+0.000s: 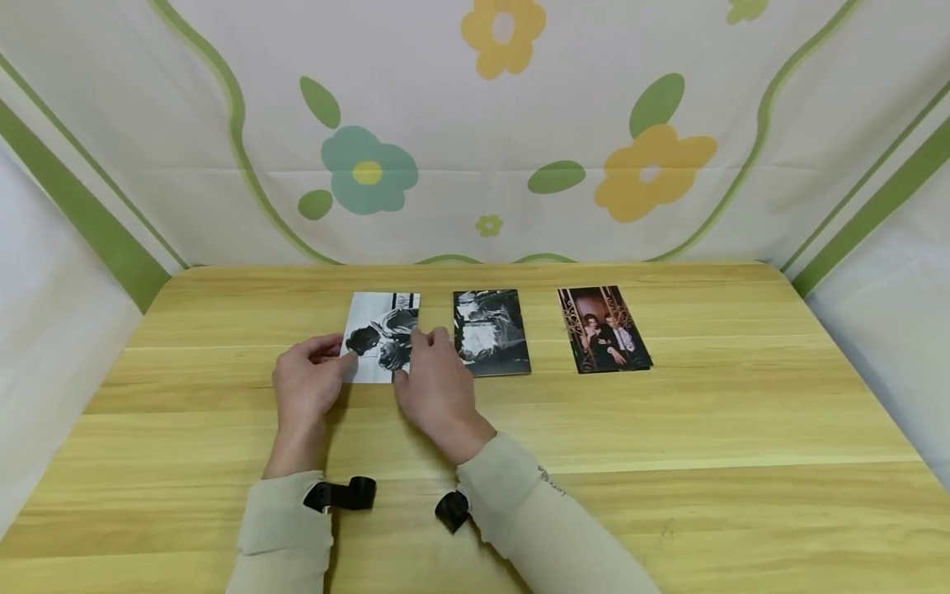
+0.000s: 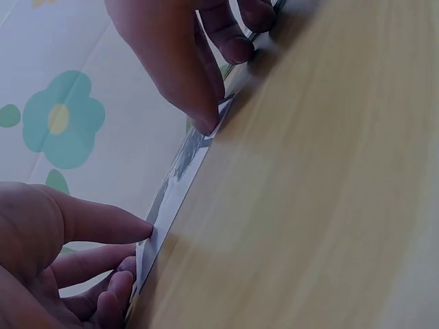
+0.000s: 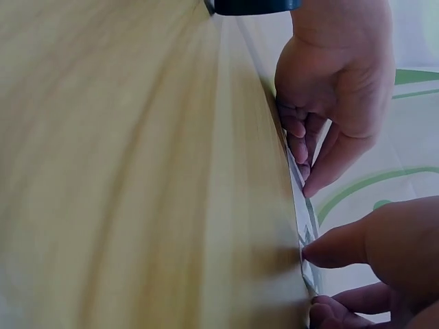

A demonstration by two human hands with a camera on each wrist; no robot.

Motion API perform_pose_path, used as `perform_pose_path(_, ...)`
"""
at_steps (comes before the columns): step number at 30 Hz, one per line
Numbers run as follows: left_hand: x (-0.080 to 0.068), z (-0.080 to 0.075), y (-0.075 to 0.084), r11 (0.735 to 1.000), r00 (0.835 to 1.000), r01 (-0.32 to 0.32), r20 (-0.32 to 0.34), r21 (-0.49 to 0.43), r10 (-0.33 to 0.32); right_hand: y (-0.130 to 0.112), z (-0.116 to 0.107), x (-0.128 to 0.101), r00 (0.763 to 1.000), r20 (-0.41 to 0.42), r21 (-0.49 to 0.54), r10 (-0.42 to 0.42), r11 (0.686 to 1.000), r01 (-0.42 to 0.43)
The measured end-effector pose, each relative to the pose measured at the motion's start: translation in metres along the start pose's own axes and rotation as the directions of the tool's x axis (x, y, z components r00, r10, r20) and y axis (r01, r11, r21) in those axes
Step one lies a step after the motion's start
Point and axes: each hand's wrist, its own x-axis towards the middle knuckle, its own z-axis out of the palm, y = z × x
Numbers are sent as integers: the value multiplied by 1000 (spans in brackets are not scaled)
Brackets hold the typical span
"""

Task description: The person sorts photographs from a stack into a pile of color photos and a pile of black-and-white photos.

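Together, both hands' fingers (image 1: 336, 356) pinch the photo (image 1: 382, 330).

bare table (image 1: 668, 429) right, photos (image 1: 491, 332) ahead

No words or nos. can be read anywhere. The 3 photos (image 1: 491, 332) in the middle of the head view show only pics, no writing. The right sleeve (image 1: 536, 511), lower middle of the frame, has a tiny dark mark, too small to read. The cloth (image 1: 475, 124) at the top has flowers and leaves, no letters. Wrist views: no text either.
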Motion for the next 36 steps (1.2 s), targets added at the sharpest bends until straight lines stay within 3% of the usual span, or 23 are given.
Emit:
perform_pose_path(9,3,8,1,1000,1000,-21,-12,20,21,3,-2,4,1000,-3,-37,0,999,0)
perform_pose_path(17,4,9,4,1000,1000,-17,-13,-15,16,5,-4,4,1000,-17,4,-17,1000,17)
perform_pose_path(22,1,8,4,997,998,23,-54,-76,-27,12,-10,-1,996,-52,134,-68,988,75)
perform_pose_path(27,-6,4,10,986,993,11,-113,-165,-30,30,-25,-5,984,-144,309,-105,940,145)
perform_pose_path(31,-12,9,20,963,999,12,-33,-269,-21,54,-43,-6,975,-200,390,-91,906,165)
perform_pose_path(36,-30,35,34,943,991,33,130,-330,11,83,-62,-8,972,-233,475,-10,871,123)
